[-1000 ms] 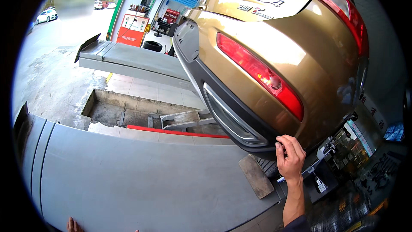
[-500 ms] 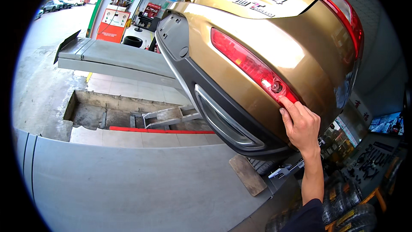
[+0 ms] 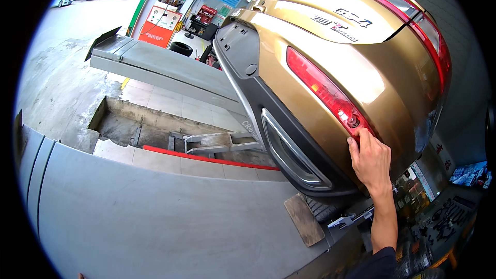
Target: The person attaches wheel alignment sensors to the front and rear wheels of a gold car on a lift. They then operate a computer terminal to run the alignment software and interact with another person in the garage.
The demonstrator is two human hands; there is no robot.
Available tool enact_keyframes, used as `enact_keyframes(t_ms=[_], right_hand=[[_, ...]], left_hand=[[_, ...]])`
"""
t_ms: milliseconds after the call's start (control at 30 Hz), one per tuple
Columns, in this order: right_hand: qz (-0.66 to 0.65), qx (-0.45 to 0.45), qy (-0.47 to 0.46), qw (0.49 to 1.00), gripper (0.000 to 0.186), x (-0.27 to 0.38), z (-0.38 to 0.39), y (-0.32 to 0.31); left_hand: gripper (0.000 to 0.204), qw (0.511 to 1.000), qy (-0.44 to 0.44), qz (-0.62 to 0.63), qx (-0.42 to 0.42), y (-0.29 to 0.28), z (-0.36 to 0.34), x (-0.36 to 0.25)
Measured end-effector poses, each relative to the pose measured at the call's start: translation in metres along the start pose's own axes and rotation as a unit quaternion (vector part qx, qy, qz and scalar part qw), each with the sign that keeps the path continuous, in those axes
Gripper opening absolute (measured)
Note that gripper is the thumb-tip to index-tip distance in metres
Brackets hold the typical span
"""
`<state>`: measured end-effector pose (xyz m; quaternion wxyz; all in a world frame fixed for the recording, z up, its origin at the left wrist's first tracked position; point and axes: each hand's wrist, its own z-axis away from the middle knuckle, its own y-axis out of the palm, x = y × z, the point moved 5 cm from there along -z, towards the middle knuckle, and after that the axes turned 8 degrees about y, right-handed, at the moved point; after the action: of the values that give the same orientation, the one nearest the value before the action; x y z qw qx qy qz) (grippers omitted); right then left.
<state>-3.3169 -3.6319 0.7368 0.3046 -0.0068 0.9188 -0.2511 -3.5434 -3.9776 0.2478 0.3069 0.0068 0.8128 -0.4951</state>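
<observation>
A red rear bumper lamp (image 3: 323,90) sits in the gold bumper (image 3: 268,46) of a raised car. My right hand (image 3: 371,159) is at the lamp's lower right end, with bent fingers and thumb closed on its edge. Just above the fingertips, a small round bulb-like part (image 3: 353,122) shows through the clear end of the lens. Of my left hand (image 3: 81,276), only what looks like a fingertip shows at the bottom left edge; its fingers are otherwise out of the picture.
Grey lift platforms (image 3: 155,212) run beneath the car, with a floor pit (image 3: 121,121) between them. A wooden block (image 3: 304,219) lies near the tyre (image 3: 323,207). An orange-and-white machine (image 3: 159,23) stands at the back. Stacked tyres (image 3: 421,253) are at lower right.
The view has shifted, so the car and my right hand appear farther right and slightly lower. My right hand stays at the lamp's lower end. A possible left fingertip now shows at the bottom.
</observation>
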Motion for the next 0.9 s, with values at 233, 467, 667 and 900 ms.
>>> enact_keyframes(t_ms=[233, 467, 667, 900], right_hand=[[-0.083, 0.006, 0.087, 0.993, 0.023, 0.004, 0.009, -0.017], [-0.332, 0.086, 0.220, 0.913, 0.066, 0.010, 0.003, 0.021], [-0.641, 0.122, 0.273, 0.707, 0.066, 0.019, -0.004, 0.042], [-0.744, 0.087, 0.312, 0.585, 0.050, 0.019, 0.004, 0.045]], left_hand=[[0.016, 0.999, 0.004, 0.029, -0.023, 0.007, 0.003, 0.005], [0.015, 0.999, 0.017, 0.025, -0.035, 0.006, 0.002, 0.004], [0.014, 0.998, 0.007, 0.029, -0.053, 0.004, 0.003, 0.004], [0.013, 0.998, 0.024, 0.027, -0.056, -0.002, -0.002, 0.000]])
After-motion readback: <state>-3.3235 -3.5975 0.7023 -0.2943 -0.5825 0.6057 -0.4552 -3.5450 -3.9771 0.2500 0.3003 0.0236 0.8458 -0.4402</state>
